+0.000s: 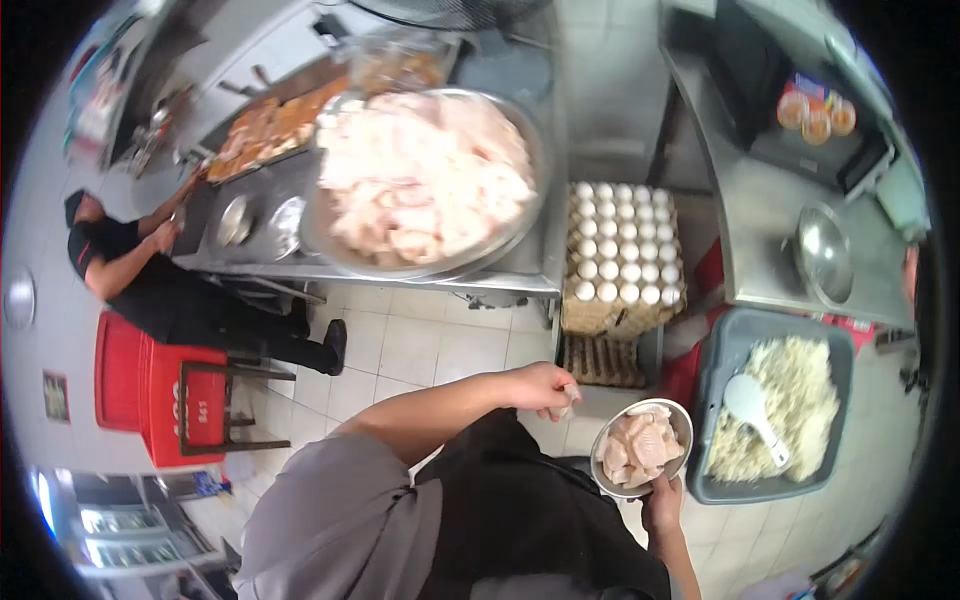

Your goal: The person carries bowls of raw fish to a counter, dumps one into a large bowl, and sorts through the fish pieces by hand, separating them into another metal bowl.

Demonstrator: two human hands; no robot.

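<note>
My right hand (660,505) grips the near edge of a round metal bowl (597,462), its fingers partly hidden beneath. Pieces of pale pink raw meat (642,445) fill the bowl. To the bowl's left, my left hand (542,390) is closed in the air. A small pale bit shows at its fingertips, too small to name. Beyond my hands, a large metal basin (535,205) heaped with pale raw meat (425,175) stands on a steel table (552,262).
Egg trays (625,245) are stacked right of the table. A grey tub (845,400) holds white rice-like food and a white scoop (750,405). A steel counter (760,230) bears a metal bowl (823,255). At left, a person (130,250) stands by a tray of orange food (270,130) and a red bin (150,395).
</note>
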